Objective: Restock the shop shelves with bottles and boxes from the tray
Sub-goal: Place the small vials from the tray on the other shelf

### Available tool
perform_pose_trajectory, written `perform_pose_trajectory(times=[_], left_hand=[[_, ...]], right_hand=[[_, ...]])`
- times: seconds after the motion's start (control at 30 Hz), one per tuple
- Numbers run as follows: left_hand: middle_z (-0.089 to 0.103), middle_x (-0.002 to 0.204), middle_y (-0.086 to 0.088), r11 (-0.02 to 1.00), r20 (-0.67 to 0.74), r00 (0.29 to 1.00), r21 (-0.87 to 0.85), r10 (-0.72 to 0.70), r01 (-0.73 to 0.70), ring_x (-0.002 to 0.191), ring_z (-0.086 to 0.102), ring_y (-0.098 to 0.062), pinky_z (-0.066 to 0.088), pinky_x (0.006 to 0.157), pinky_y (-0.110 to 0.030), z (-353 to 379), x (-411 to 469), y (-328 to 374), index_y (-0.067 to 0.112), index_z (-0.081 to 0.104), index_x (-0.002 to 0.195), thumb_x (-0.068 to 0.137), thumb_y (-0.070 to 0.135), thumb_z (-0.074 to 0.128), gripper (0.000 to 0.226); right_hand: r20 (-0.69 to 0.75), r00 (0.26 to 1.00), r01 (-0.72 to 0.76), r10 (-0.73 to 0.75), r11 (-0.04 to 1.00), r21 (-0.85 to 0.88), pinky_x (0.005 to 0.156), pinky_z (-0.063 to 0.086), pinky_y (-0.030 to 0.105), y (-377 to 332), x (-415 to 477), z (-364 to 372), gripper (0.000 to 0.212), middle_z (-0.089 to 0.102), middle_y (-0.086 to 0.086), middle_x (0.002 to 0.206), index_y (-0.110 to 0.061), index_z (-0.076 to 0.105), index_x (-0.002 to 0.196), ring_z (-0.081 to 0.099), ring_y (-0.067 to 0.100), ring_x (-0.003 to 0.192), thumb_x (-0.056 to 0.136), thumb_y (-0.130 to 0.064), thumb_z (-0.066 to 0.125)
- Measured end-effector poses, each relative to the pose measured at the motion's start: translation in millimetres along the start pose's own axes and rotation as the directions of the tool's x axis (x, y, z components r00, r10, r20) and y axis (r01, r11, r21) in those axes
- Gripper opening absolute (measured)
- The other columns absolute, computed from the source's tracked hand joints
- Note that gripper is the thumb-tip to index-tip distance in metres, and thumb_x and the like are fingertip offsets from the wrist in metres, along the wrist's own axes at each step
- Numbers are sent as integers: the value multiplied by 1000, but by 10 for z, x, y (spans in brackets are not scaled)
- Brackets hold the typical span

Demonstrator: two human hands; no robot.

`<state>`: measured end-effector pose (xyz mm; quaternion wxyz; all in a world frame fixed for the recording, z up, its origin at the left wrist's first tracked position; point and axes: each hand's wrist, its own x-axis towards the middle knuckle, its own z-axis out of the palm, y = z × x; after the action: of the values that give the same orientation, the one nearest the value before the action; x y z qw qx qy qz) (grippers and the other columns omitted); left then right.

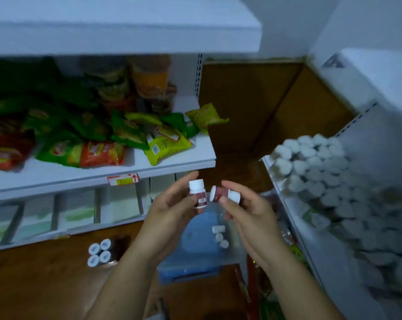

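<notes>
My left hand [172, 209] grips an upright small bottle [198, 192] with a white cap and dark red label. My right hand [248, 211] pinches a second such bottle [223, 194], tipped on its side with its cap to the right. Both are held close together in mid-air above a clear plastic tray [232, 255] on a blue stool [195, 269]. Three loose white-capped bottles [219, 236] lie in the tray. The right-hand shelf [294, 218] carries several rows of white-capped bottles [315, 167].
The left shelf [172, 165] holds green, yellow and red snack packets [98, 144], with flat boxes [77, 211] on the shelf below. A cluster of several white-capped bottles [99, 251] stands on the brown floor at the left. Brown wall panels fill the corner between the two shelf units.
</notes>
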<state>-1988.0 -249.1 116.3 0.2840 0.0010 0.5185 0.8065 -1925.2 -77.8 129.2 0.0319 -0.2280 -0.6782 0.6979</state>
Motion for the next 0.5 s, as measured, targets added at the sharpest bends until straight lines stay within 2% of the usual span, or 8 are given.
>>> perform_pose_trajectory(times=[0.07, 0.13, 0.2, 0.27, 0.43, 0.5], left_hand=[[72, 122, -17, 997, 19, 997, 9, 78, -78, 110, 70, -26, 58, 92, -31, 279, -274, 397, 22, 66, 141, 102, -2, 55, 47], [71, 118, -15, 984, -5, 985, 43, 171, -171, 109, 71, -27, 58, 90, -32, 520, -503, 747, 28, 68, 138, 100, 0, 60, 47], [71, 111, -12, 965, -35, 965, 48, 258, -256, 103, 73, -26, 59, 85, -31, 744, -723, 1090, 25, 69, 136, 97, 0, 67, 46], [74, 113, -12, 947, -33, 947, 62, 319, -317, 102, 74, -26, 60, 83, -32, 955, -953, 1414, 21, 69, 134, 95, 2, 69, 44], [72, 124, -18, 906, -21, 914, 143, 404, -397, 114, 72, -37, 62, 94, -48, 1362, -1462, 1947, 16, 66, 136, 98, 3, 67, 39], [70, 127, -22, 882, 4, 894, 165, 447, -442, 113, 72, -36, 62, 92, -45, 1448, -1604, 2055, 11, 63, 138, 98, 2, 66, 42]], right_hand=[[34, 998, 60, -61, 998, 28, 88, 59, 36, -486, -245, -63, 38, 78, 8, 108, -32, 72, 128, 72, 26, 100, 96, -11, 71], [18, 990, 143, -143, 990, 22, 90, 61, 35, -925, -470, -126, 46, 78, 4, 108, -31, 68, 130, 75, 20, 101, 92, -6, 75], [-34, 979, 204, -202, 976, 71, 88, 62, 34, -1307, -665, -179, 53, 79, 2, 106, -30, 66, 128, 76, 18, 100, 87, 0, 79], [-51, 967, 253, -248, 958, 133, 86, 62, 34, -1626, -817, -227, 58, 79, 6, 106, -30, 66, 126, 77, 22, 99, 82, 4, 83], [79, 937, 312, -341, 915, 255, 92, 61, 49, -2212, -1180, -250, 63, 76, 5, 114, -30, 62, 131, 75, 27, 108, 82, 3, 82], [103, 919, 337, -380, 894, 296, 92, 61, 48, -2347, -1279, -214, 63, 76, 2, 115, -30, 62, 132, 74, 25, 110, 83, 4, 81]])
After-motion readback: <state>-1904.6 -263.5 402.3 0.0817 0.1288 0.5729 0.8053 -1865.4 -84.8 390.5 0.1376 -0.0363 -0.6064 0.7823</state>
